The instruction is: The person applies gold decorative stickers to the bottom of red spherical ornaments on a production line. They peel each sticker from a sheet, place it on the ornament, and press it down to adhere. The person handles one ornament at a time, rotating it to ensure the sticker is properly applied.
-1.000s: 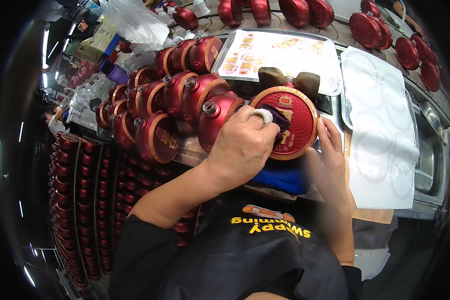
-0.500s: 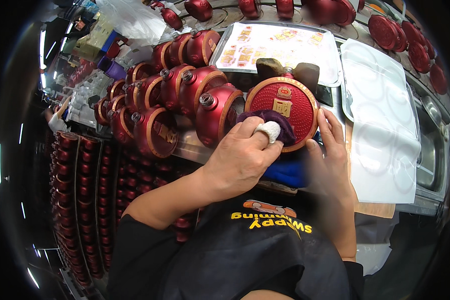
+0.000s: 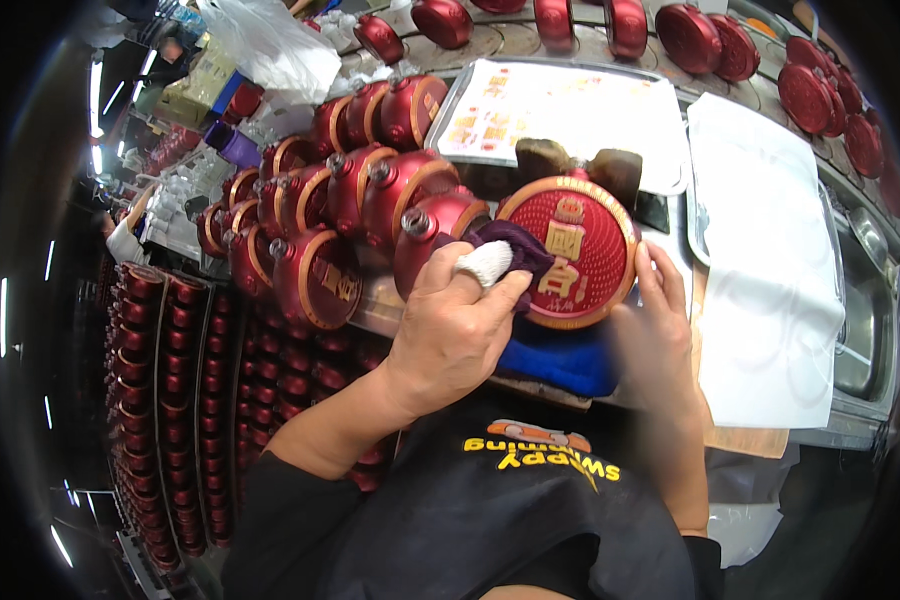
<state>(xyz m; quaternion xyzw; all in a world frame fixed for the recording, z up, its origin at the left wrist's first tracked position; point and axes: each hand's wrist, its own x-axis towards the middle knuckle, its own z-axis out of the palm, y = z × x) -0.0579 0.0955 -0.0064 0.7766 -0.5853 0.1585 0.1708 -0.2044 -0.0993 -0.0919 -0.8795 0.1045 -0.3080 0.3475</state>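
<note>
1. Head view, centre: left hand (image 3: 450,335) presses a dark purple cloth (image 3: 515,250) against the face of a round red flask with gold rim (image 3: 570,250). Its index finger wears a white fingertip cover (image 3: 485,262). The grip is curled tight around the cloth.
2. Head view, at 3 o'clock from the flask: right hand (image 3: 655,340) cups the flask's lower right edge, fingers spread along the rim, its grip holding the flask upright on edge. The flask stands just above the person's chest, at the near edge of the tabletop (image 3: 740,440), over a blue pad (image 3: 560,365).
3. Head view, at 9 to 11 o'clock from the flask: a packed cluster of like red flasks (image 3: 360,210) stands on edge, the nearest one touching the cloth's left side.
4. Head view, at 12 o'clock: a tray with a printed sheet (image 3: 560,110) lies behind the flask, and more red flasks (image 3: 610,25) sit in a row along the far edge.
5. Head view, at 2 to 4 o'clock: a white sheet (image 3: 770,260) covers the tabletop beside the right hand.
6. Head view, at 8 o'clock: crates of small red items (image 3: 170,400) run down the left side, below the tabletop.
</note>
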